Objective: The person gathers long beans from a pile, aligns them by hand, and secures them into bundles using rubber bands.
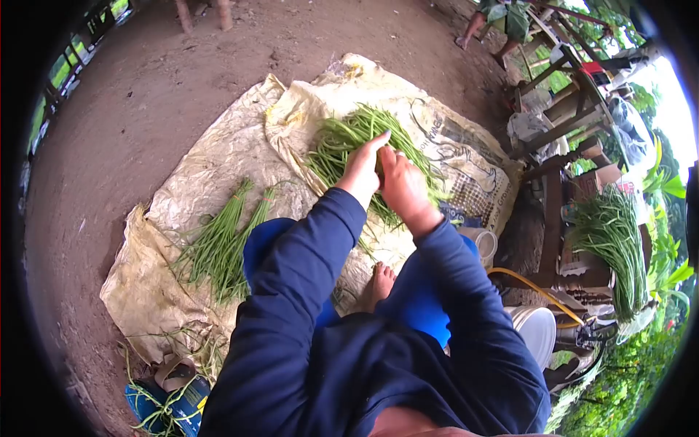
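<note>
My left hand (359, 170) and my right hand (408, 188) meet over a loose heap of long green beans (342, 142). The left thumb points up and away, while its fingers are curled in against the right hand. On the right hand, which wears a ring, the fingers are bent and closed. Whatever lies between the two hands is hidden by them. Beans show on both sides of the hands and beneath them, some blurred near the right wrist. To the left, bundles of long beans (222, 237) lie on the pale woven sacks (196, 175).
More long beans (615, 247) hang over a wooden bench at right. Near my right leg are a white bucket (537, 335) and a small pale container (482, 244). Blue footwear (167, 404) with stray beans lies lower left. Another person's legs (473, 29) are at upper right.
</note>
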Motion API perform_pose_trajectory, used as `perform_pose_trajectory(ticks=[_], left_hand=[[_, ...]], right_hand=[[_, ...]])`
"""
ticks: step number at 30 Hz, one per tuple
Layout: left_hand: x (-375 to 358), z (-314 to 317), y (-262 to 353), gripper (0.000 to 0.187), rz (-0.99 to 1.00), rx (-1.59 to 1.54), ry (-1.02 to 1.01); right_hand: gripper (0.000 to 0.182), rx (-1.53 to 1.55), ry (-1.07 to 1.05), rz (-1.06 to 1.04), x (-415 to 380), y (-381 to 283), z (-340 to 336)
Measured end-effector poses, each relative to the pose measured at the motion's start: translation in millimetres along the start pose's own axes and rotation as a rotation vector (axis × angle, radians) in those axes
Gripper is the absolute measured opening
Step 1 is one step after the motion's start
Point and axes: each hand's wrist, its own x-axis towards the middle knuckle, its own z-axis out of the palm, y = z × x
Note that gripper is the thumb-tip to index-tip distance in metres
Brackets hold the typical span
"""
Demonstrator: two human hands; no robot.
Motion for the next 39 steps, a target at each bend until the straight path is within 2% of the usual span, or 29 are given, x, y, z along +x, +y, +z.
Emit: perform_pose_trajectory(ticks=[1, 3, 4, 5, 6, 7, 8, 9, 10, 11, 12, 13, 15, 17, 19, 21, 23, 24, 25, 27, 28, 29, 33, 35, 37, 38, 39], left_hand=[[-1, -4, -2, 0.025, 0.077, -0.043, 0.005], [-11, -3, 7, 0.017, 0.206, 0.054, 0.076], [-14, 1, 14, 0.017, 0.224, 0.067, 0.066], [-17, 4, 22, 0.017, 0.174, 0.198, 0.063], [-20, 6, 27, 0.018, 0.119, 0.332, 0.061], [-24, 6, 31, 0.016, 0.120, 0.468, -0.049], [-26, 8, 33, 0.017, 0.090, 0.588, -0.110], [-31, 12, 34, 0.019, 0.057, 0.709, -0.170], [-38, 15, 33, 0.012, 0.043, 0.674, -0.275], [-45, 17, 33, 0.014, -0.048, 0.715, -0.330], [-47, 14, 30, 0.017, -0.109, 0.747, -0.393], [-52, 14, 28, 0.019, -0.166, 0.776, -0.451], [-58, 11, 28, 0.021, -0.285, 0.776, -0.419], [-55, 7, 38, 0.022, -0.462, 0.805, -0.297], [-54, 3, 45, 0.024, -0.459, 0.788, -0.242], [-55, 4, 51, 0.027, -0.445, 0.767, -0.196], [-60, 7, 51, 0.035, -0.400, 0.820, -0.213], [-61, 5, 45, 0.041, -0.248, 0.803, -0.219], [-67, 16, 36, 0.037, 0.143, 0.813, -0.054], [-60, 22, 55, 0.032, 0.322, 0.749, -0.184], [-59, 19, 71, 0.031, 0.224, 0.687, -0.252], [-56, 14, 79, 0.028, 0.217, 0.681, -0.150], [-54, 12, 89, 0.026, 0.185, 0.675, -0.171], [-53, 17, 89, 0.026, 0.174, 0.694, -0.190], [-55, 24, 81, 0.021, 0.311, 0.784, -0.172], [-54, 25, 76, 0.021, 0.310, 0.780, -0.173], [-53, 27, 73, 0.021, 0.410, 0.803, -0.105]], right_hand=[[0.055, 0.099, -0.043, -0.005, -5, -6, -2], [0.066, 0.338, -0.074, -0.134, -14, -1, -16], [0.073, 0.727, -0.158, -0.125, -13, 11, -22], [0.056, 1.142, -0.276, 0.203, -11, 23, -23], [0.052, 1.223, -0.180, 0.297, -5, 38, -24], [0.049, 1.304, -0.079, 0.396, 2, 48, -27], [0.045, 1.307, -0.007, 0.294, 4, 55, -27], [0.045, 1.315, 0.020, 0.300, 5, 55, -31], [0.046, 1.638, -0.195, 0.227, 8, 50, -37], [0.047, 1.948, -0.425, 0.129, 10, 46, -40], [0.044, 1.944, -0.450, 0.134, 12, 44, -37], [0.047, 2.026, -0.190, 0.166, 14, 20, -41], [0.045, 1.906, -0.283, 0.238, 13, 23, -47], [0.035, 2.064, -0.206, 0.281, 16, 11, -40], [0.034, 2.145, -0.048, 0.311, 25, 1, -27], [0.033, 2.310, -0.071, 0.355, 33, -5, -20], [0.024, 2.222, -0.061, 0.506, 32, -8, -23], [0.023, 2.217, -0.007, 0.493, 33, -9, -18], [0.022, 2.215, 0.048, 0.487, 35, -10, -10], [0.024, 2.206, 0.017, 0.457, 35, -8, -9], [0.025, 2.166, -0.021, 0.434, 35, -10, -14], [0.026, 2.123, -0.061, 0.408, 36, -10, -15], [0.028, 2.033, -0.131, 0.428, 38, -8, -11], [0.028, 1.993, -0.088, 0.418, 40, -7, -11], [0.029, 2.011, -0.049, 0.448, 41, -9, -13], [0.029, 2.008, -0.051, 0.451, 42, -9, -9], [0.029, 2.018, -0.017, 0.485, 43, -7, -1]])
